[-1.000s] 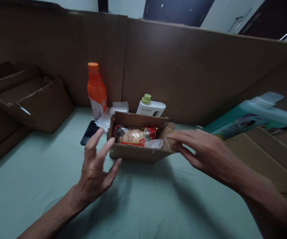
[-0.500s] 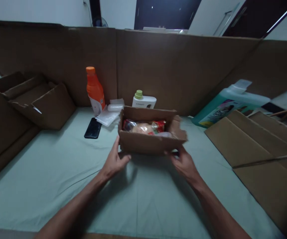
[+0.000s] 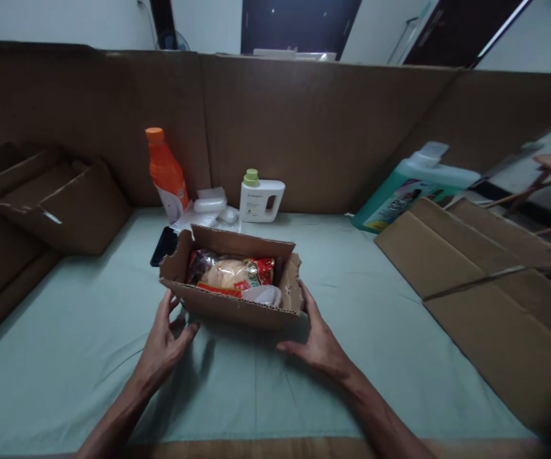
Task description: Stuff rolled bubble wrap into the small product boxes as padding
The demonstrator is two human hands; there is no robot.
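Observation:
An open cardboard box [image 3: 237,310] is between my two hands, slightly tilted. Inside lie a clear packet [image 3: 229,274] with pale contents and red printing, and a translucent plastic piece [image 3: 262,294]. My left hand [image 3: 165,347] supports the box at its left end, fingertips partly hidden behind the cardboard and thumb apart. At the right end, my right hand [image 3: 321,341] presses its fingers against the side, its thumb pointing inward in front. Whether the box bottom touches the cloth is hard to tell.
Behind stand an orange bottle [image 3: 166,172], bubble wrap [image 3: 210,203] and a white jug [image 3: 262,201] with a green cap. A dark phone [image 3: 164,245] lies at left. Cardboard boxes [image 3: 79,207] flank the left; a teal liquid jug [image 3: 400,191] and cardboard flaps [image 3: 490,319] are at right.
The box has moved left and nearer to me, and turned so its right end is closer. Both hands have travelled with it. The white jug is now fully visible.

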